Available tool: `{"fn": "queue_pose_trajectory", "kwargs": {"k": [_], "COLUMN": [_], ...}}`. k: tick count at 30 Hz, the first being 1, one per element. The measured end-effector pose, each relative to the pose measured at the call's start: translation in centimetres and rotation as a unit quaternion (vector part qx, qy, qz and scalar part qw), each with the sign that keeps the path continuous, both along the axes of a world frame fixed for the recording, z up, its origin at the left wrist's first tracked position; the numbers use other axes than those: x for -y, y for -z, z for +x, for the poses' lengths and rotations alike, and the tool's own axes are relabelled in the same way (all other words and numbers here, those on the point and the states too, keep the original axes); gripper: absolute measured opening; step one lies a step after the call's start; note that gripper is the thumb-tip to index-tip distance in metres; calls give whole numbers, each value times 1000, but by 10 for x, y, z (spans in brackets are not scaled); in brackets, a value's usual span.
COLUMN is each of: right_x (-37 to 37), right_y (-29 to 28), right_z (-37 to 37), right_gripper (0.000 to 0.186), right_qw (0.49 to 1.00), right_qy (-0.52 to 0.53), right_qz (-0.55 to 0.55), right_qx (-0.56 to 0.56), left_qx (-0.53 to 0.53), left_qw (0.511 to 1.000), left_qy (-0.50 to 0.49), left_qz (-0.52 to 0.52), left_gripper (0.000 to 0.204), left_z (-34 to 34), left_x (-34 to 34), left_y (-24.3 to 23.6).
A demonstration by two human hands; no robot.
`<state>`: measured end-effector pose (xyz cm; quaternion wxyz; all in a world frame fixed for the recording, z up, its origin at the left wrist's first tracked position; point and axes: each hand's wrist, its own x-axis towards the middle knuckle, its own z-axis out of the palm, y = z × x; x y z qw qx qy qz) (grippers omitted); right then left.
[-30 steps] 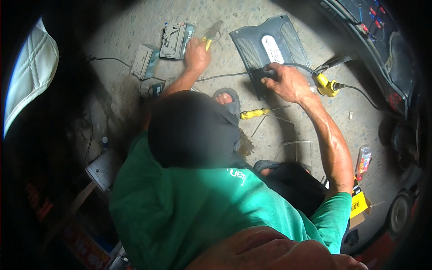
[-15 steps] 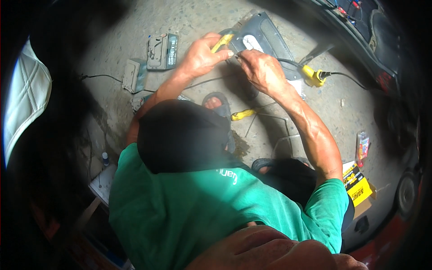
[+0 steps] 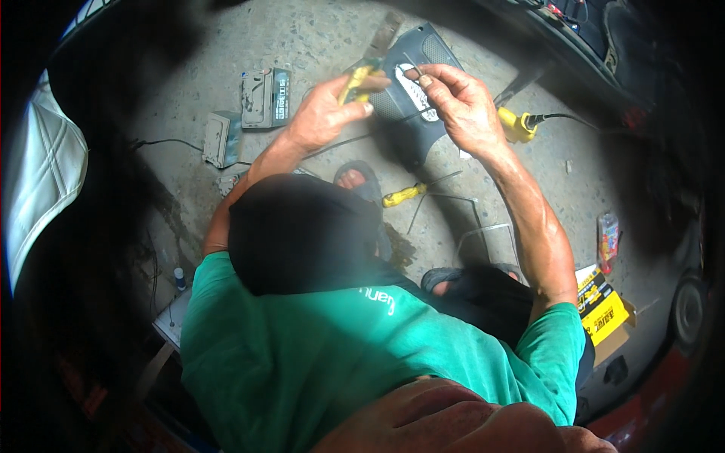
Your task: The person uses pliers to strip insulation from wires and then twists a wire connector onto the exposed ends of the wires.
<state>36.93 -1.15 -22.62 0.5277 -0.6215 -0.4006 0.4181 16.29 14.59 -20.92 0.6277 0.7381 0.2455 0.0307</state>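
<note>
My left hand (image 3: pixel 327 115) grips yellow-handled pliers (image 3: pixel 358 85), which are blurred and point up. Just right of it, my right hand (image 3: pixel 464 109) pinches a short thin dark wire (image 3: pixel 414 65) with its end raised. Both are over a dark plastic panel (image 3: pixel 434 43) with mesh sections and a white emblem, lying on the concrete floor. A black cable (image 3: pixel 353 140) runs beneath my hands to a yellow plug or socket block (image 3: pixel 516 127) at the right. A yellow-handled screwdriver (image 3: pixel 404 194) lies between my sandalled feet.
Two grey-green battery-like cases (image 3: pixel 263 99) lie at upper left. Bent metal rods (image 3: pixel 477 226), a plastic bottle (image 3: pixel 608 238) and a yellow-black box (image 3: pixel 604 313) are at right. A dark vehicle body (image 3: pixel 596 49) borders the upper right. A white quilted seat (image 3: pixel 45 166) is at far left.
My left hand moved right with the pliers from beside the cases. My right hand rose from the cable to meet it, then both parted slightly, a wire end showing in my right fingers.
</note>
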Motion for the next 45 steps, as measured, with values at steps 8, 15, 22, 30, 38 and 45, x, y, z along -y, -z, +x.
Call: {"fn": "queue_pose_trajectory", "kwargs": {"k": [8,15,22,30,38,45], "right_x": [-3,-4,-6,-5,-8,-10], "right_y": [3,-6,-13,-11,-28,-20], "right_z": [4,3,-3,-2,8,4], "right_gripper": [38,39,38,36,30,33], "right_qw": [996,989,985,984,937,993], "right_qy": [22,26,32,25,-71,-3], "right_qz": [1,-19,-31,-26,-106,-105], "right_qx": [90,142,169,173,325,58], "left_qx": [30,11,58,7,14,19], "left_qw": [974,998,963,939,917,905], "left_qy": [22,32,53,14,13,33], "left_qz": [-223,-44,257,342,397,423], "left_gripper": [54,42,30,25,27,25], "left_z": [3,1,-4,-3,-3,-1], "left_x": [13,13,10,13,16,13], "left_y": [4,9,16,7,12,12]}}
